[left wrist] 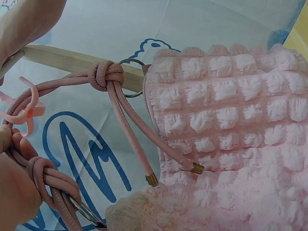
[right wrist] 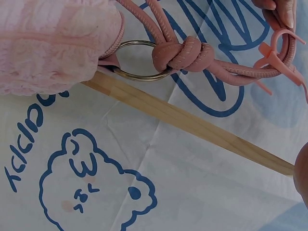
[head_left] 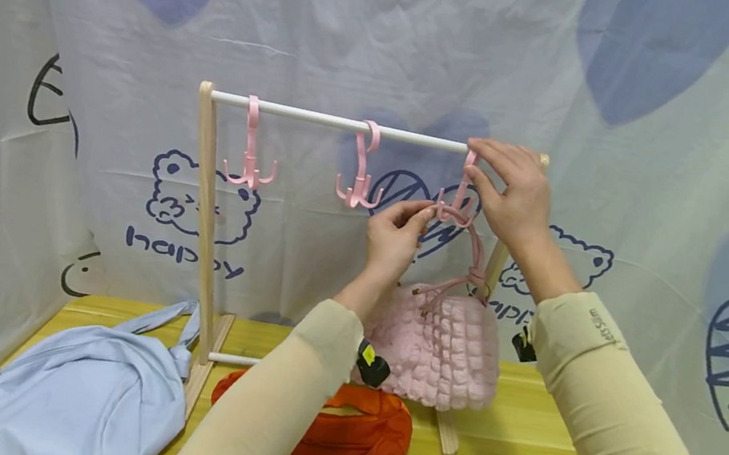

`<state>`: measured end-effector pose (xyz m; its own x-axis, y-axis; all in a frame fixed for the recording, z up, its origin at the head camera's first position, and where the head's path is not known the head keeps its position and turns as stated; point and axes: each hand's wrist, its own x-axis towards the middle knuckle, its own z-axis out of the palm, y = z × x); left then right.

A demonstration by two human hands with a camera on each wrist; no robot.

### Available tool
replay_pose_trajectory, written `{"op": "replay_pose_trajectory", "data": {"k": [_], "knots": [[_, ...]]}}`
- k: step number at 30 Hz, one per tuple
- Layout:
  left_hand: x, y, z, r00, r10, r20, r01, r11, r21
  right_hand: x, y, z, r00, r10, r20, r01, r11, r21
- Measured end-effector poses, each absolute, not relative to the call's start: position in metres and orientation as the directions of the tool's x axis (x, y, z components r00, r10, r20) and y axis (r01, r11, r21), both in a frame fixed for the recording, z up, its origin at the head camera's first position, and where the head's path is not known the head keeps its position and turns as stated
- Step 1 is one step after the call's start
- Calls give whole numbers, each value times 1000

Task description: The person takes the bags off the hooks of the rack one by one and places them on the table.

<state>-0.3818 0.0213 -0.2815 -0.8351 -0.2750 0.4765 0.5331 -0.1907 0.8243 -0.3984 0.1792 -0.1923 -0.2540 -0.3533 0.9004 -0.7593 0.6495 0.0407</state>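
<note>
A pink quilted handbag (head_left: 449,348) hangs by its knotted strap (head_left: 477,257) at the right end of the rack. My left hand (head_left: 393,239) pinches the strap between thumb and fingers, close beside the prongs of the right pink hook (head_left: 462,188). In the left wrist view the strap (left wrist: 62,83) loops through those prongs, and metal rings join it to the bag. Up at the rail, my right hand (head_left: 516,197) grips the top of the same hook with thumb and fingers, partly hiding it.
A wooden rack with a white rail (head_left: 318,118) stands on the yellow wood-grain table (head_left: 531,444). Two more pink hooks hang from it, one at left (head_left: 250,150) and one mid-rail (head_left: 361,170). A pale blue backpack (head_left: 87,390) and an orange bag (head_left: 354,453) lie in front.
</note>
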Motion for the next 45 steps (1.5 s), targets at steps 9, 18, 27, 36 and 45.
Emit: {"op": "replay_pose_trajectory", "data": {"k": [9, 18, 27, 36, 45], "knots": [[-381, 20, -276, -841, -275, 466, 522, -189, 832, -399, 178, -192, -258, -354, 899, -764, 644, 34], [-382, 21, -273, -840, -280, 465, 521, -177, 835, -398, 179, -192, -267, -339, 902, -759, 651, 20], [-382, 23, -270, -834, -272, 479, 532, -169, 830, -398, 179, -192, -297, -329, 896, -742, 670, 0], [-381, 23, -267, -835, -271, 480, 534, -186, 825, -400, 179, -193, -290, -328, 899, -749, 663, 0], [-382, 23, -266, -817, -274, 507, 559, -163, 813, -400, 179, -193, -277, -334, 901, -752, 659, 13]]}}
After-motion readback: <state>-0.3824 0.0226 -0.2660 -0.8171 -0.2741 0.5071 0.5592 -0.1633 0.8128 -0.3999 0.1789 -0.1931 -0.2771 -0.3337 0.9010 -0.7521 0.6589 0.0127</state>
